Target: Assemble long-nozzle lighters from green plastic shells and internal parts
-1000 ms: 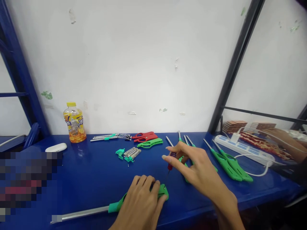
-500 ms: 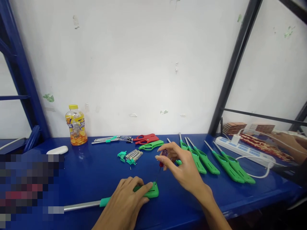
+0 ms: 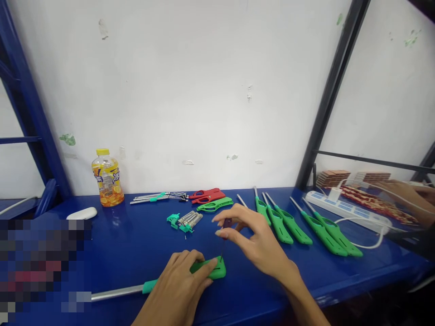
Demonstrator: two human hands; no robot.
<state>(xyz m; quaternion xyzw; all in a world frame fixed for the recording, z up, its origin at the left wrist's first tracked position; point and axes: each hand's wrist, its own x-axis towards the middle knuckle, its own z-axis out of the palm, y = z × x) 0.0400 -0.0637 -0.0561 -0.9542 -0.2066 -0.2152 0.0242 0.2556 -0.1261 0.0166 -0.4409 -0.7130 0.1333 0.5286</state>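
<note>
A green long-necked gas lighter (image 3: 219, 270) lies flat near the table's front, its metal tube pointing left. My left hand (image 3: 181, 283) is closed over its handle and presses it to the table. In my right hand (image 3: 253, 235) is a small screwdriver (image 3: 224, 233) with a dark red handle, pinched between thumb and fingers. The screwdriver stands nearly upright, its tip at the far right end of the lighter's handle. My fingers cover part of the screwdriver's handle and much of the lighter's body.
Several green lighters (image 3: 292, 226) lie to the right, before a white power strip (image 3: 346, 210). Behind my hands are metal-and-teal parts (image 3: 190, 219), green shells (image 3: 215, 204), red shells (image 3: 207, 195) and metal tubes (image 3: 152, 197). A bottle (image 3: 107, 181) stands back left; another person's hand (image 3: 404, 194) is far right.
My right hand has shifted slightly left, and the screwdriver has gone from tilted to nearly upright over the lighter's end. My left hand keeps its hold.
</note>
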